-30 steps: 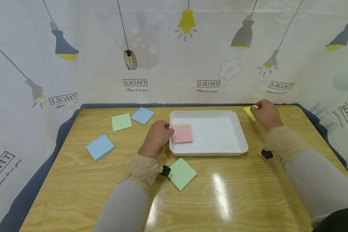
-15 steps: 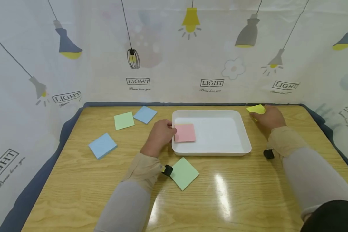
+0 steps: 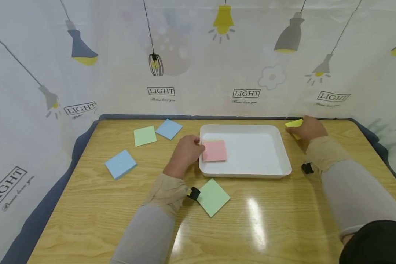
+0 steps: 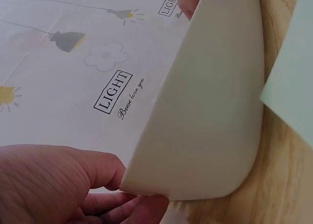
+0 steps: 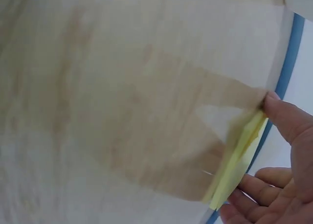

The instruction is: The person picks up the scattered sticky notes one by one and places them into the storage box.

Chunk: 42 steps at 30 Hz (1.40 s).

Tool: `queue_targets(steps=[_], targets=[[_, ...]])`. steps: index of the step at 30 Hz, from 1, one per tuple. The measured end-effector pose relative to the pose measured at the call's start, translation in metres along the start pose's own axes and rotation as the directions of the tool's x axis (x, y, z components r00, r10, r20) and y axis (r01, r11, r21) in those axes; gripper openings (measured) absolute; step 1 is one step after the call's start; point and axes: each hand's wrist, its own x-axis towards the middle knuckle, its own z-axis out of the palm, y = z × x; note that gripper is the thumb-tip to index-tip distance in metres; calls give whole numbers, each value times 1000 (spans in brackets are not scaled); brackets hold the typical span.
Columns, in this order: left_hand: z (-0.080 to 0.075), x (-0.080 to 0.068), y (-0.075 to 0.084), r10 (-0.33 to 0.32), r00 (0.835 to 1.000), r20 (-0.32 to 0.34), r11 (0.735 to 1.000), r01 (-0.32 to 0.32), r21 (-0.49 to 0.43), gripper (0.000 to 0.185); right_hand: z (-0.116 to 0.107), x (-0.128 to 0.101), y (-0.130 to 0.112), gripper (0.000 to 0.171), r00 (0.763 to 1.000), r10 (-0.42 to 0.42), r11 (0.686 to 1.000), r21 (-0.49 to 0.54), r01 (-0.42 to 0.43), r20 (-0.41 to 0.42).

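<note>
Yellow pad [image 3: 294,124] sat at the far right tabletop [image 3: 250,227] edge, pinched by the right hand [image 3: 308,128], lifting it clear. Left hand [image 3: 186,154] gripped the tray [image 3: 250,172] rim, steadying it; pink pad [image 3: 214,150] lay inside.

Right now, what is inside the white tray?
The white tray holds a pink sticky pad near its left edge; a yellowish strip peeks out behind it.
</note>
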Motion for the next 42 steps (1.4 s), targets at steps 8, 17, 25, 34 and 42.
queue_targets(steps=[8,17,25,34,42], targets=[[0,-1,3,-7,1000,-12,1000,7,24,40,-10,-2,-1,100,999,-24,996,-79,28,43],[2,-2,4,-11,1000,-3,1000,11,2,40,-19,-12,6,106,993,50,997,-59,-44,104],[2,-2,4,-1,1000,-4,1000,1,1,40,-25,-18,8,86,992,107,994,21,-108,70],[1,-3,5,-14,1000,-9,1000,14,14,39,-46,-33,6,69,995,27,999,38,-30,92],[1,-2,3,3,1000,-16,1000,-2,14,37,-57,-39,2,56,998,9,975,219,-23,62]])
